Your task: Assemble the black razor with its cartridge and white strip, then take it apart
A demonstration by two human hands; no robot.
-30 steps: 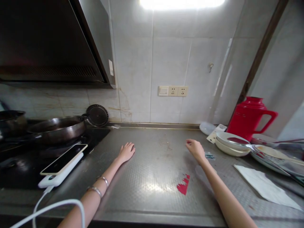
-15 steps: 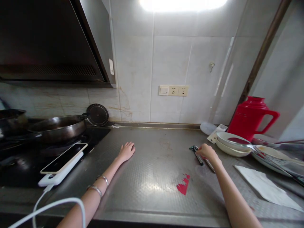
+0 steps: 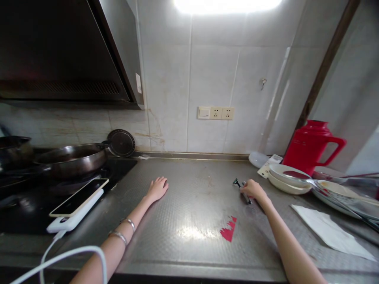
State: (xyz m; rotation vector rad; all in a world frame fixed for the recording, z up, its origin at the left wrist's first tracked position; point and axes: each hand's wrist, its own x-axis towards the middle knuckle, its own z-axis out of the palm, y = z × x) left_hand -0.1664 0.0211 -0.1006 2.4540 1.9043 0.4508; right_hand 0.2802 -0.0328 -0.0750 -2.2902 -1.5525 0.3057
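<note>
My left hand lies flat on the metal counter, fingers a little apart and nothing in it. On the right, the fingers of my right hand are closed on a slim dark tool that looks like a razor. A small green-and-black head shows just left of these fingers; how it joins the tool is hidden by the hand. Nearer the front edge, a torn red piece lies on the counter.
A phone on a white power bank, with a cable, and a pan are at the left. Stacked bowls, a red thermos, plates and a white paper sheet occupy the right side.
My right hand has shifted slightly left with the tool, and the small head lies farther from its fingers. The left hand has not moved.
</note>
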